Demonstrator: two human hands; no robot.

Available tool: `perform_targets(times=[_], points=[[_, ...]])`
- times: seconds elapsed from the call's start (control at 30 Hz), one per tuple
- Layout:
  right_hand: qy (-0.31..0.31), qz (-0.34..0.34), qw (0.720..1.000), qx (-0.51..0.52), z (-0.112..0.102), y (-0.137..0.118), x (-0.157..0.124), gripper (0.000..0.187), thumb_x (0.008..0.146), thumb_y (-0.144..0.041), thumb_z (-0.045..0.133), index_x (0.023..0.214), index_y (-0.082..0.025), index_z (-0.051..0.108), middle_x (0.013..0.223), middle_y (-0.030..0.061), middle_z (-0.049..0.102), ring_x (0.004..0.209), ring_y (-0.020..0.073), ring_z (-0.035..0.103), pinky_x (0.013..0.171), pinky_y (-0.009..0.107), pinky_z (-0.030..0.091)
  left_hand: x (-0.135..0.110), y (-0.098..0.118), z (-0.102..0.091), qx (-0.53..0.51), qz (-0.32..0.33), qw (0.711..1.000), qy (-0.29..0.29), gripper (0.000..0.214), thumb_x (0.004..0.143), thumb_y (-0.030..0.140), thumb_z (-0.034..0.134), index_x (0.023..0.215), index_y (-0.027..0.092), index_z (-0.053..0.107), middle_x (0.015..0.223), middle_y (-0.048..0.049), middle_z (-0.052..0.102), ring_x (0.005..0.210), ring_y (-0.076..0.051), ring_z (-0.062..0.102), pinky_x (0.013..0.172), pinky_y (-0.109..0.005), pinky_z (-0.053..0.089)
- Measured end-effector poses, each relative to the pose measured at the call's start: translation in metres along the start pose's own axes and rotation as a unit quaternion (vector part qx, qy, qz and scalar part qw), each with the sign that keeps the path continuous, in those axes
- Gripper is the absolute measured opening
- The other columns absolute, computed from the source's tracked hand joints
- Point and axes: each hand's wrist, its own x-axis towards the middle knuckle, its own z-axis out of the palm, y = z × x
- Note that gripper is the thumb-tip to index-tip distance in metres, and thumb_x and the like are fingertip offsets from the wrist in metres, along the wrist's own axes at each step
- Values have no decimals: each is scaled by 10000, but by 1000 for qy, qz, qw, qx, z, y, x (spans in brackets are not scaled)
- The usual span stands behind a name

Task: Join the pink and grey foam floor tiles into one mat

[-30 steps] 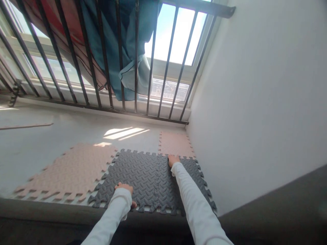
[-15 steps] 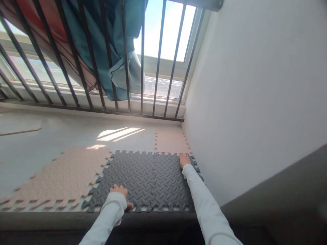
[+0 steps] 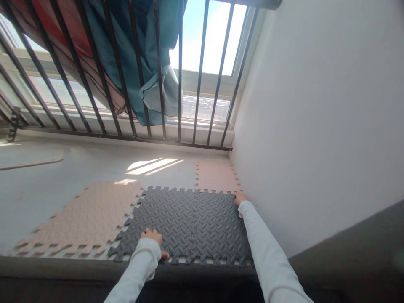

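Note:
A dark grey interlocking foam mat (image 3: 189, 223) lies on the pale floor near the wall. My left hand (image 3: 153, 240) rests flat on its near edge. My right hand (image 3: 240, 198) presses on its far right corner, where it meets a small beige foam tile (image 3: 216, 176) beside the wall. A larger beige foam mat (image 3: 88, 214) lies to the left, its toothed edge alongside the grey one. Both my arms wear white sleeves.
Black metal window bars (image 3: 126, 84) run along the far side, with blue and red cloth (image 3: 139, 54) hanging over them. A white wall (image 3: 315, 109) closes the right side. A dark ledge (image 3: 63, 273) crosses the near edge. A thin strip (image 3: 31, 163) lies on the floor at left.
My right hand has slid to the right along the grey mat's far edge, from the middle seam to the far right corner. My left hand has stayed on the near edge.

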Motion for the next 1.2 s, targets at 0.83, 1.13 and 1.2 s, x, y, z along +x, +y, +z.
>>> perform_targets(times=[0.83,1.13,1.2], points=[[-25,-135,990,-6,-11,-159,-17,518,764,-65,332,1237,-257,419,1319,111,404,1253,218,289,972,555,192,3,3,0,7,19,1000,-10,955,393,589,660,1208,118,495,1309,-210,407,1230,-393,297,987,-494,303],[-35,-171,984,19,-18,-184,-46,629,709,-131,420,1317,-245,306,1388,89,306,1270,210,260,966,477,290,3,3,-3,-1,31,999,-8,1005,391,578,687,1230,74,461,1293,-253,402,1229,-403,288,986,-506,307],[-34,-166,985,15,-13,-176,-58,606,699,-159,452,1294,-230,357,1357,128,348,1239,255,317,915,505,336,5,4,-2,8,30,1000,-3,1018,386,581,690,1237,76,452,1281,-257,416,1226,-399,298,977,-501,323]])
